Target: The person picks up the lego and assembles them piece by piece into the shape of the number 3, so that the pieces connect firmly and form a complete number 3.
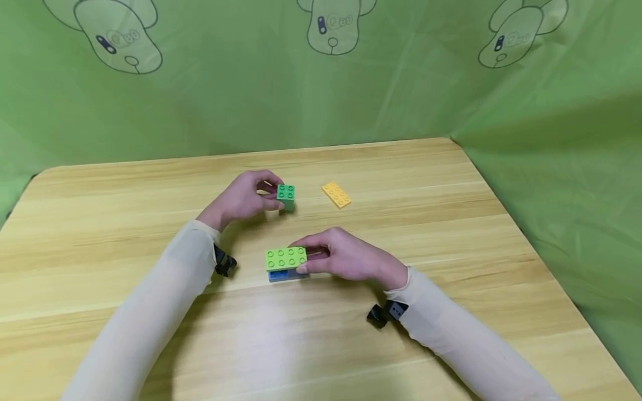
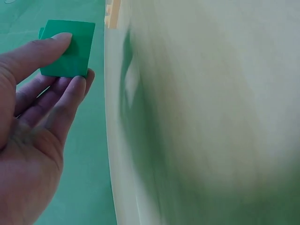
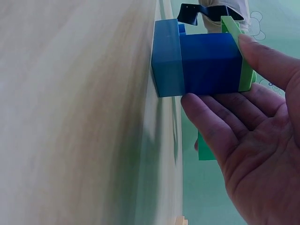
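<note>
Pale sleeves (image 1: 145,312) lie nearest us over both forearms, with small black devices (image 1: 224,262) at the wrists. Our right hand (image 1: 351,253) grips a stack (image 1: 285,268) by its end toward the right edge of the wooden surface (image 1: 451,234): the thumb presses the lime plate (image 1: 286,258) on top, fingertips meet the dark blue brick (image 3: 211,63) under it, and a lighter blue brick (image 3: 167,58) forms the base. We cannot tell whether that base touches the surface. Our left hand (image 1: 246,195) pinches a green brick (image 1: 285,195), thumb and fingertips parted just by its width, closer to the far edge than the stack. Near that brick, toward the right edge, we see a yellow plate (image 1: 336,194) lying flat. Green curtain (image 1: 321,111) hangs beyond the far edge, printed with outlined animal heads.
</note>
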`<state>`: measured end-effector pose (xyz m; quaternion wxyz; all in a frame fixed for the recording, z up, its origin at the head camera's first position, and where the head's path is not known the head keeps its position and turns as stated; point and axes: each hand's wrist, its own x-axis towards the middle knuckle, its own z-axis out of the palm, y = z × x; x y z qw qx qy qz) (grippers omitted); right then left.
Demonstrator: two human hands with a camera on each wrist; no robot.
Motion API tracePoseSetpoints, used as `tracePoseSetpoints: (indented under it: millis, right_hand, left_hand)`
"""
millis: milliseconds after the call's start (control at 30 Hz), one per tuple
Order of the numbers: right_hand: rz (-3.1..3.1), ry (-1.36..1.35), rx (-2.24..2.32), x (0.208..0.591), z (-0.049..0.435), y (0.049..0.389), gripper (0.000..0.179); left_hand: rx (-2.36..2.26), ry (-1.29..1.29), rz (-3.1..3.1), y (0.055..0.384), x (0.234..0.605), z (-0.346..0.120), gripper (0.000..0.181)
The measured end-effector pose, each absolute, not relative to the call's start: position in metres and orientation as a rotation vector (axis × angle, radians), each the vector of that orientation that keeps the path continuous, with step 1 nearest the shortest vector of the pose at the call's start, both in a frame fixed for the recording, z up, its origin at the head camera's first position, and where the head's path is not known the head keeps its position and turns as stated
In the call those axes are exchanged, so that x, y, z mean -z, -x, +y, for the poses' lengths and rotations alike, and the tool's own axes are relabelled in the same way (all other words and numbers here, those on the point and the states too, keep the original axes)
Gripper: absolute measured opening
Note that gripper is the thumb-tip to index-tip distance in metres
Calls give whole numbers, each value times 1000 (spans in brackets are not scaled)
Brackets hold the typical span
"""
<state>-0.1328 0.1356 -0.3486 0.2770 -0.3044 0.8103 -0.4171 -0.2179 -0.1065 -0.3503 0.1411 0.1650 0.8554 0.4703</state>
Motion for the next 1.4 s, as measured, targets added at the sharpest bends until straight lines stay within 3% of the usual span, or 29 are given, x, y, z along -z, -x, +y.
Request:
tracePoseSetpoints:
  millis: [1400]
  right_hand:
    - [2146,814,1161,350,136,132,39]
  left_hand:
    - [-1662,-447,2382,170,350,-121,41]
